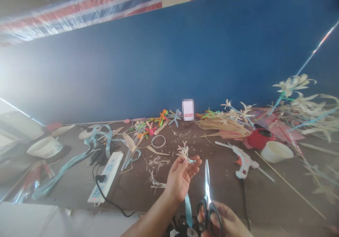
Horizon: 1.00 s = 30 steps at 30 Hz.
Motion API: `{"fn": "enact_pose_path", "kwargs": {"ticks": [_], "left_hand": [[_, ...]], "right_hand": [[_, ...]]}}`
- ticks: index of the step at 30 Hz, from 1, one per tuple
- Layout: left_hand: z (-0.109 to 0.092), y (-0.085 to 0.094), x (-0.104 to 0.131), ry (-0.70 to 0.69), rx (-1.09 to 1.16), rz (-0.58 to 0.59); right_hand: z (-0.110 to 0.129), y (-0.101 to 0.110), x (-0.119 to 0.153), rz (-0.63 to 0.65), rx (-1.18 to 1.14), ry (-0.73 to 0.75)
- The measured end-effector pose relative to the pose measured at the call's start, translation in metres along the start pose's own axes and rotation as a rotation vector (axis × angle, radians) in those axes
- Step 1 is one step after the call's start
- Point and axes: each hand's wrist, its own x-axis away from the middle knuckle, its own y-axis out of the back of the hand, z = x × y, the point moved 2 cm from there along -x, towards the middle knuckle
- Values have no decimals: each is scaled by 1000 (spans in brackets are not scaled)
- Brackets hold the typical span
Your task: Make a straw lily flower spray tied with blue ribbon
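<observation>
Between the thumb and fingers of my left hand [182, 178] is a small flower [183, 149] made of pale, straw-like strips. Light blue wrap shows at its base, and a light blue ribbon [188, 210] hangs down below the hand. My right hand [225, 219] has its fingers through the black handles of a pair of scissors [207, 184]. The blades point up and away and look closed together. They are to the right of the flower, apart from it. Pale trimmed scraps [159, 162] lie on the table left of my left hand.
A white glue gun [243, 161] with a cord lies at the right, near a cream cup [277, 152] and a red container [261, 138]. Finished pale flowers [293, 85] stand at far right. On the left are a power strip [106, 178], blue ribbon [63, 173] and a white bowl [45, 147].
</observation>
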Motion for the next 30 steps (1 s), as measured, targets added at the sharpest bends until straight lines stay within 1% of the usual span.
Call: {"fn": "enact_pose_path", "kwargs": {"ticks": [3,7,9,14,21,25,30], "left_hand": [[-1,-1,0,-2,34,-9],[-2,-2,1,-3,40,-20],[-1,-3,1,1,33,-35],[0,-3,3,-30,36,-61],[3,-5,3,-27,28,-50],[9,-9,7,-5,-10,-85],[15,-13,12,25,-47,-44]], "right_hand": [[-2,1,-11,57,97,23],[-4,5,-15,26,270,63],[-5,5,-14,4,312,62],[-7,5,-13,-84,299,86],[-5,7,-16,-21,270,90],[2,-1,-16,-105,207,149],[17,-15,-13,-207,191,173]]}}
